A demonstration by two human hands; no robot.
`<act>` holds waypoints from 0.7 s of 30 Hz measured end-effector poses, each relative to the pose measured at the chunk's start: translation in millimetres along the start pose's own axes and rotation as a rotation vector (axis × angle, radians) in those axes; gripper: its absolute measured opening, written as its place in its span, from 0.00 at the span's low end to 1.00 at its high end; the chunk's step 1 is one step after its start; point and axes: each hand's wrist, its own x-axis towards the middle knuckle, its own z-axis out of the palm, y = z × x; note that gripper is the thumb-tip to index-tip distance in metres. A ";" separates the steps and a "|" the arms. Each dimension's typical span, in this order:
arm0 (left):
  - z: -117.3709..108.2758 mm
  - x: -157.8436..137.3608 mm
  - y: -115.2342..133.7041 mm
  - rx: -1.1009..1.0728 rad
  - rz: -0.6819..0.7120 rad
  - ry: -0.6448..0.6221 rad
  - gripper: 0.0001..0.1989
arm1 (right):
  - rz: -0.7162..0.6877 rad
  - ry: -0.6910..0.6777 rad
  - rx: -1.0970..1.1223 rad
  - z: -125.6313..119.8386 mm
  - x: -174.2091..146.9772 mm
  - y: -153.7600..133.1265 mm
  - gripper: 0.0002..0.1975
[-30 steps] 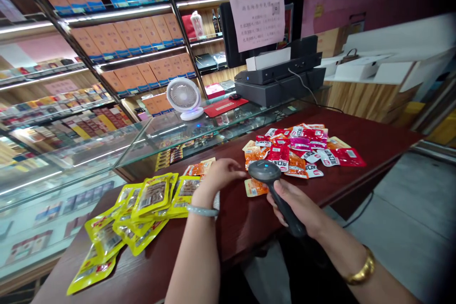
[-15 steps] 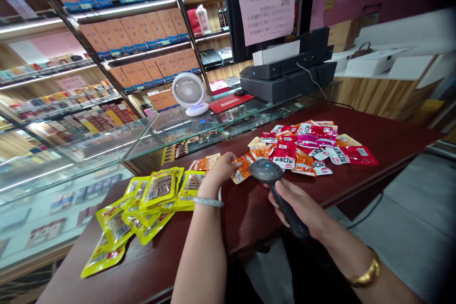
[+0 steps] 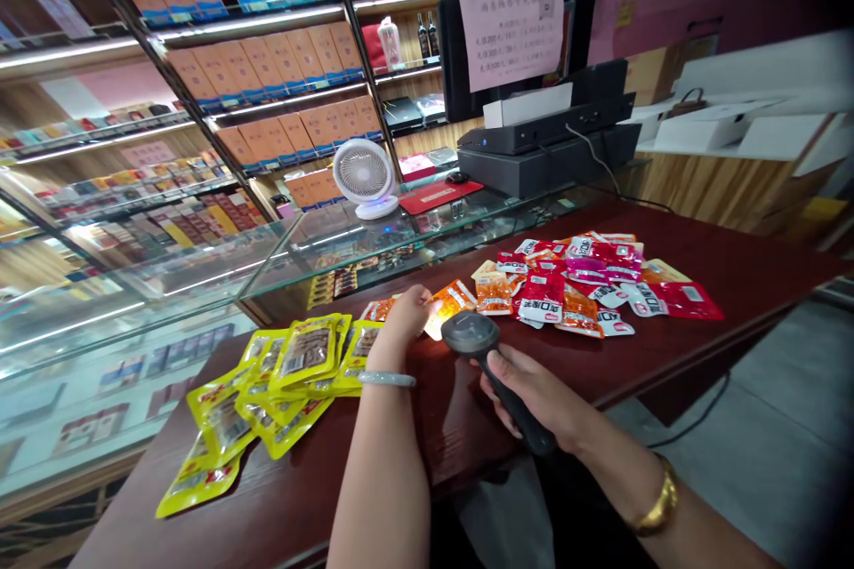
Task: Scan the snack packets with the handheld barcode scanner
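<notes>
My right hand (image 3: 527,387) is wrapped round the handle of a dark barcode scanner (image 3: 471,334). The scanner's head is close to an orange snack packet (image 3: 455,297), and a bright patch of light shows on the packet's near side. At that packet's left edge is my left hand (image 3: 408,317), its fingers closed on it, with the fingertips partly hidden. Beside my left wrist lies a pile of yellow snack packets (image 3: 303,351). Another orange packet (image 3: 377,309) lies partly behind my left hand. To the right, red, pink and orange packets (image 3: 542,292) lie heaped together.
The dark red tabletop (image 3: 467,427) adjoins a glass display counter (image 3: 280,258). On the glass stand a white fan (image 3: 364,173) and a cash register unit (image 3: 547,151). Shelves of boxed goods (image 3: 267,62) rise behind.
The orange packet has moved left, away from the heap, with my left hand at it. My right hand has brought the scanner left, and light now falls on the packet.
</notes>
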 end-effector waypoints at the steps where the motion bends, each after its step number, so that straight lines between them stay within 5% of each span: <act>1: -3.9 -0.3 -1.5 0.015 -0.057 0.013 0.11 | 0.005 -0.002 0.012 -0.5 1.2 0.9 0.22; 11: -40.2 -7.3 -25.0 0.376 -0.473 0.235 0.16 | -0.026 0.013 0.096 -7.0 3.2 -2.9 0.20; 15: -23.8 -9.3 -4.7 0.444 -0.350 0.509 0.18 | -0.042 -0.007 0.056 -13.0 -0.9 -6.2 0.17; 17: -7.0 -10.2 14.0 0.392 -0.210 0.483 0.16 | -0.067 -0.019 0.013 -17.7 -3.0 -7.0 0.15; 21: 32.6 -12.0 50.7 0.313 -0.055 0.170 0.21 | -0.153 -0.047 0.016 -27.0 -6.5 -6.7 0.12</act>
